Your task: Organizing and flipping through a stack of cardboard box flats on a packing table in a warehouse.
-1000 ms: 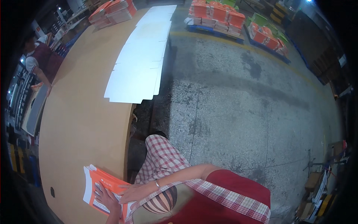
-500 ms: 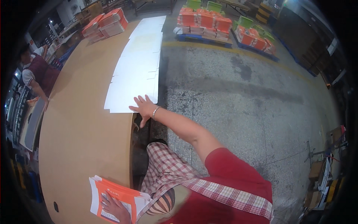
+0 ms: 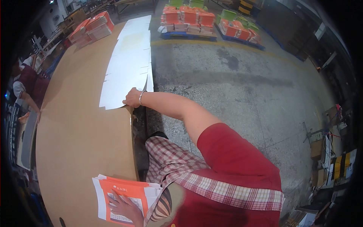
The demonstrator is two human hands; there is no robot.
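Overlapping white flat carton blanks (image 3: 126, 62) lie in a long row on the brown table, with notches along their sides. My right hand (image 3: 132, 97), a bracelet at its wrist, is closed on the near right corner of the nearest blank. That blank's right edge is lifted a little. Close to my body, at the table's near edge, is a small stack of orange-and-white flat cartons (image 3: 124, 186). My left hand (image 3: 126, 207) lies flat on top of this stack, fingers spread.
Bundles of orange cartons (image 3: 92, 28) stand at the table's far end. Orange and green stacks (image 3: 188, 19) sit on blue pallets across the floor. A co-worker (image 3: 28, 85) leans at the table's left side. Boxes and a stand (image 3: 317, 147) are at far right.
My right hand has gone from spread fingers over the blanks to a closed grip on the nearest one's corner, whose edge has risen. My left hand stays on the stack. The view has shifted.
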